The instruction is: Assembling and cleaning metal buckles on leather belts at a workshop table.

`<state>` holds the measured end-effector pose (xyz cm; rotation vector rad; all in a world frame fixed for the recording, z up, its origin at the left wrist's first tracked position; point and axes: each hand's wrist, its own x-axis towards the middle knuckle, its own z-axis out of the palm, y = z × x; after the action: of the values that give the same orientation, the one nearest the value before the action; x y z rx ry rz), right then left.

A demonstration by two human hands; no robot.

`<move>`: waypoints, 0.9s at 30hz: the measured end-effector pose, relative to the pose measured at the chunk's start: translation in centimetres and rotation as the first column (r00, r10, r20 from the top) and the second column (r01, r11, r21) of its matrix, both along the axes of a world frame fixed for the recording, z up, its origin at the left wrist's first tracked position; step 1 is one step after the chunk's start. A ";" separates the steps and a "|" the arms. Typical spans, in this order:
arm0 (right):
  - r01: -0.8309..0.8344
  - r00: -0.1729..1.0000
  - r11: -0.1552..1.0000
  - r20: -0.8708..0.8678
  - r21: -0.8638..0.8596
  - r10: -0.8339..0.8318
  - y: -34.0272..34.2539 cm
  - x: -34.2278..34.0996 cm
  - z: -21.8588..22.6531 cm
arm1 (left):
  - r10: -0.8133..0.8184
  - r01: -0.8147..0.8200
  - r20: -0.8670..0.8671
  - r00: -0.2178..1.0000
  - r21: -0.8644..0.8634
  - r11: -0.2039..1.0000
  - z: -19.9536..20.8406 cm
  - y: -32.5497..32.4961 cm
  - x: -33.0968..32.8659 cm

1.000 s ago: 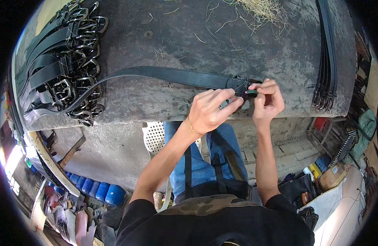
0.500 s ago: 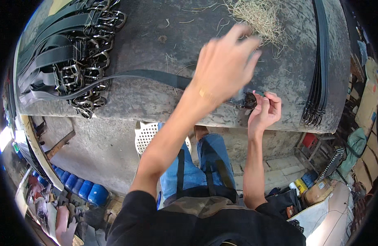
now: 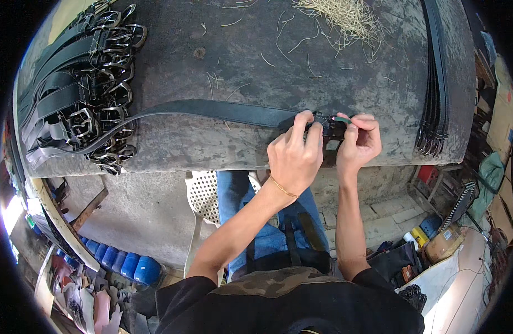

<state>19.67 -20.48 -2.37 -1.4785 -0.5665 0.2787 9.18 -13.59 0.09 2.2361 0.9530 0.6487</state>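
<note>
Across the scuffed tabletop [image 3: 212, 55], a long, curved black belt [image 3: 212, 109].

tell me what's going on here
At a dark table, the person's left hand has its fingers on a dark belt near its right end, and the right hand pinches a small green object there. The belt runs left to a heap of buckled belts. Pale strands lie beyond the hands, and dark straps to the right.
</note>
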 end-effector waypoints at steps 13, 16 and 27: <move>-0.020 0.998 0.991 0.053 -0.131 0.027 -0.2 -0.3 -0.1 | -0.024 0.024 0.000 1.000 0.033 0.999 -1.1 0.2 0.2; -0.030 0.998 0.989 0.058 -0.144 0.038 -0.2 -0.2 0.0 | -0.032 0.032 0.000 0.999 0.025 0.999 -1.1 0.3 0.2; -0.027 0.997 0.988 0.066 -0.150 0.037 -0.1 -0.3 0.2 | -0.045 0.044 0.027 0.999 0.033 0.998 -1.1 0.3 0.0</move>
<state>19.38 -20.57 -2.14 -1.6298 -0.6361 0.3018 9.18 -13.33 -1.04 2.2645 0.8827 0.6777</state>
